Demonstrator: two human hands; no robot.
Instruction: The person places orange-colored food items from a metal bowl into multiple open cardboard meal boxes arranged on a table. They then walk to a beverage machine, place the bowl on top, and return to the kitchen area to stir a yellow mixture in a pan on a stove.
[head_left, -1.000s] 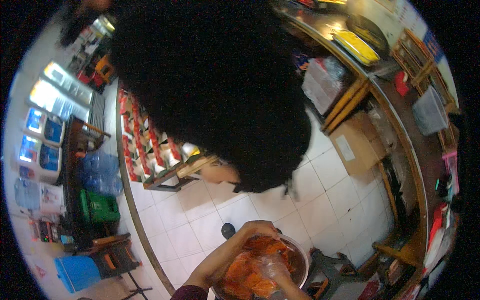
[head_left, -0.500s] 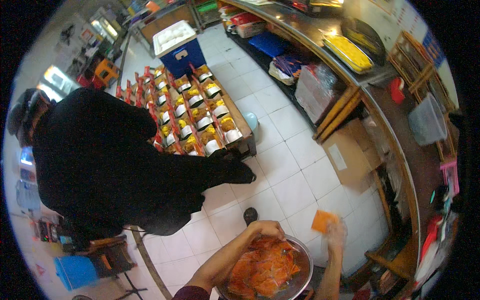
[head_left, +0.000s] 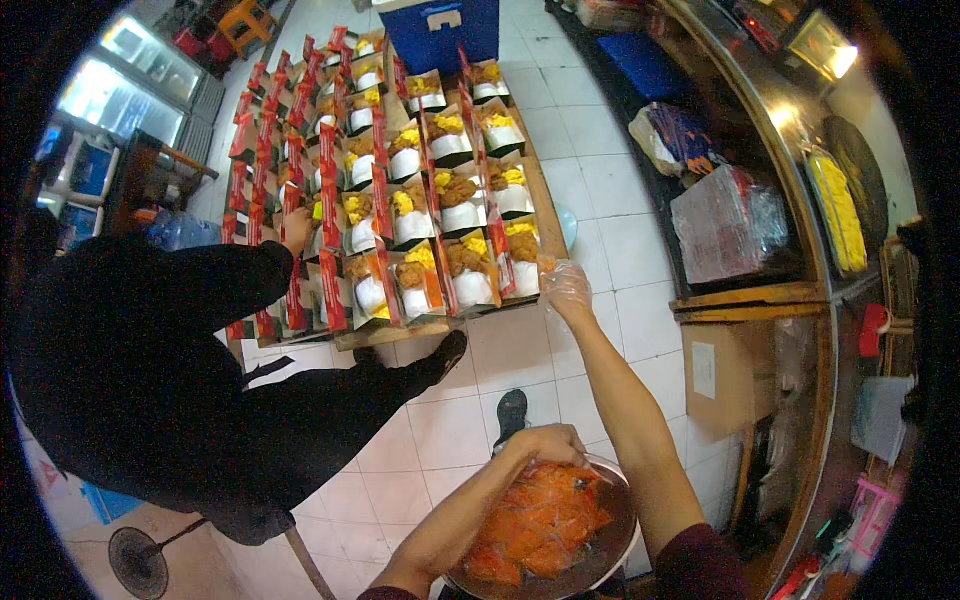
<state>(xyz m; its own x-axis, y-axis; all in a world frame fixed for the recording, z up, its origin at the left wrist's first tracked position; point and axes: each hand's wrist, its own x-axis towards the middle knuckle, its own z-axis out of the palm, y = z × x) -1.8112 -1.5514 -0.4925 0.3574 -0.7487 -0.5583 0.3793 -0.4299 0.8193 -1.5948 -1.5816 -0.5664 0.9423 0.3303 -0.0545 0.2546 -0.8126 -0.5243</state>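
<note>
Head view: the right hand, gloved and loosely cupped with nothing visible in it, is now reaching the nearest meal boxes, its orange packet gone, while the left hand is gripping packets in the metal bowl.

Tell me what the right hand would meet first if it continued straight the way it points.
The right hand, in a clear glove, points at the nearest meal box in the front row; it would probably meet that box's near edge first, though depth is unclear.
</note>
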